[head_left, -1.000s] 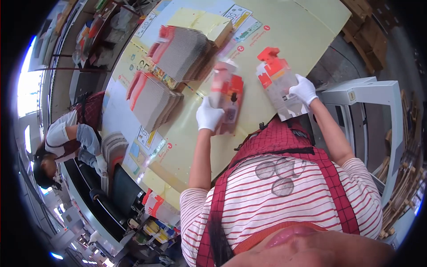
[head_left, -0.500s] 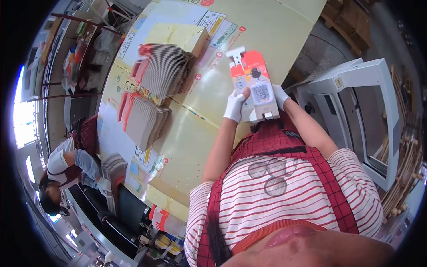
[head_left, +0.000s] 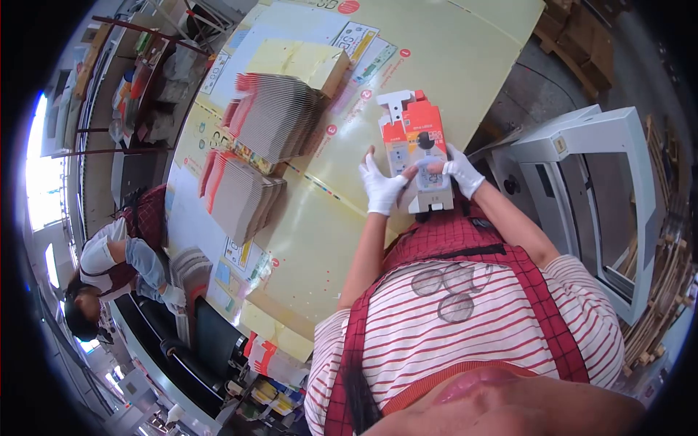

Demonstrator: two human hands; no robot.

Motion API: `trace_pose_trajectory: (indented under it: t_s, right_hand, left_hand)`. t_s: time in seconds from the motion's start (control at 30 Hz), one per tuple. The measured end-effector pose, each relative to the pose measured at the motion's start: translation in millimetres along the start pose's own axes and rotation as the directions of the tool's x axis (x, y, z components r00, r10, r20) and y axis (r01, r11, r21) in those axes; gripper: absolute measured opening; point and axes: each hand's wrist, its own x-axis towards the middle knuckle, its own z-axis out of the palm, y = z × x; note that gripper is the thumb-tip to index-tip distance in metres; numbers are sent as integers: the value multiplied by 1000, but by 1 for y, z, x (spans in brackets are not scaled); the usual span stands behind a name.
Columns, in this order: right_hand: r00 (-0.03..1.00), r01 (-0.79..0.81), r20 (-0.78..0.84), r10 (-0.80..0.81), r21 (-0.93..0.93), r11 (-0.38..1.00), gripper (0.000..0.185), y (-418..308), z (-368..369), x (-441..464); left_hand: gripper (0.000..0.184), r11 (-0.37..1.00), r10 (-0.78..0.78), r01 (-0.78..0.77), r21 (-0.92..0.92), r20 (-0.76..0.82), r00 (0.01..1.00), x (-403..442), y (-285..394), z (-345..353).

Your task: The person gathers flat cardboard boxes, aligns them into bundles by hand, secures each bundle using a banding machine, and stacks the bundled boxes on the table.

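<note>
A printed cardboard carton (head_left: 430,138), red at its far end and pale grey nearer me, is in front of my apron, with cut flaps at its far end. Its face has a picture of a device with a digital display. My right hand (head_left: 463,173), in a white glove with bare fingertips, grips the carton's right side, thumb across the front. On the other side, my left hand (head_left: 382,185), gloved the same way, has its fingers spread off the carton, while the thumb reaches onto its face.
Two stacks of flat cartons, a far stack (head_left: 273,116) and a near stack (head_left: 240,192), lie on the printed table (head_left: 313,240). A yellowish block (head_left: 331,69) stands behind them. Another person (head_left: 120,261) handles cartons at a machine on the left. A grey machine frame (head_left: 640,189) stands right.
My left fingers have come off the carton and spread apart. My right thumb now lies across its front. The carton's far flaps look more spread.
</note>
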Motion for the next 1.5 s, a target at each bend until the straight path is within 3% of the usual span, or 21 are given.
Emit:
trace_pose_trajectory:
  t_s: [0.07, 0.13, 0.27, 0.3, 0.37, 0.47, 0.63, 0.7, 0.77, 0.8, 0.87, 0.9, 1.0, 1.03, 1.07, 1.1, 1.13, 1.17, 1.23, 1.37, 1.5]
  right_hand:
    - [976, 219, 20, -218, -104, 970, 100, 1, 13, -3]
    - [917, 393, 153, -367, -210, 895, 108, -17, 27, -13]
    - [785, 603, 423, -453, -349, 718, 122, -60, 20, -14]
    - [773, 627, 466, -431, -454, 633, 120, -63, 20, -11]
    - [744, 668, 535, -401, -582, 464, 115, -64, 23, -3]
    - [657, 750, 585, -475, -574, 329, 104, -28, 26, 24]
    - [728, 686, 565, -388, -616, 387, 55, 15, 2, 65]
    - [814, 452, 535, -227, -337, 826, 48, 0, 20, 49]
    - [807, 347, 590, -18, -450, 823, 37, 43, 23, 63]
    - [781, 466, 622, 59, -643, 608, 33, 70, 31, 74]
    - [871, -334, 273, 408, -279, 900, 35, 75, 85, 42]
    - [767, -215, 372, 523, -620, 755, 36, 74, 88, 40]
    - [821, 410, 569, 43, -642, 648, 35, 37, 70, 1]
    - [872, 356, 480, 98, -758, 546, 27, -7, 64, -5]
    - [929, 194, 365, 62, -623, 758, 21, -11, 38, 5]
    - [814, 572, 377, -442, -653, 497, 16, -25, 19, 10]
    - [883, 383, 89, -462, -706, 596, 12, -61, 20, 1]
    - [758, 428, -14, -652, -743, 514, 13, -64, 8, 14]
    - [607, 393, 150, -781, -910, 130, 13, -86, 14, 29]
    - [436, 567, 546, -715, -784, -253, 12, -104, 47, 46]
    - [524, 596, 661, -537, -735, -323, 41, -101, 56, 57]
  left_hand:
    - [100, 648, -90, 431, -629, 499, 862, 6, -21, -9]
    - [93, 408, 105, 586, -700, 674, 732, 5, -15, -31]
    - [78, 757, 79, 308, -577, 548, 833, -1, 21, -62]
    - [72, 972, 93, 51, -228, 580, 810, 3, 22, -72]
    - [67, 817, 78, 254, -518, 536, 840, 4, -63, -18]
    - [68, 908, 388, -414, -64, 502, 773, 9, -57, -42]
    - [95, 882, 445, -470, 40, 256, 858, 20, -17, -51]
    - [101, 906, 421, -422, 13, 48, 906, 15, 35, -76]
    - [101, 885, 346, -379, 271, 164, 924, 24, 64, -103]
    - [100, 842, 297, -362, 399, 216, 930, 28, 69, -108]
    - [109, 727, 234, -401, 558, 348, 908, 48, 53, -88]
    - [113, 650, 192, -425, 629, 406, 894, 56, 46, -83]
    - [120, 559, 279, -498, 663, 415, 866, 60, 30, -84]
    - [122, 588, 283, -498, 638, 414, 865, 57, 30, -86]
    - [125, 615, 296, -497, 613, 404, 865, 58, 35, -88]
    - [128, 642, 303, -493, 587, 396, 867, 56, 39, -90]
    - [130, 640, 292, -491, 591, 403, 867, 56, 40, -91]
    - [132, 638, 284, -488, 595, 408, 868, 57, 41, -92]
    - [134, 631, 272, -486, 604, 414, 868, 58, 42, -91]
    - [136, 617, 299, -494, 612, 398, 867, 55, 40, -94]
    - [126, 616, 376, -515, 596, 352, 857, 56, 39, -92]
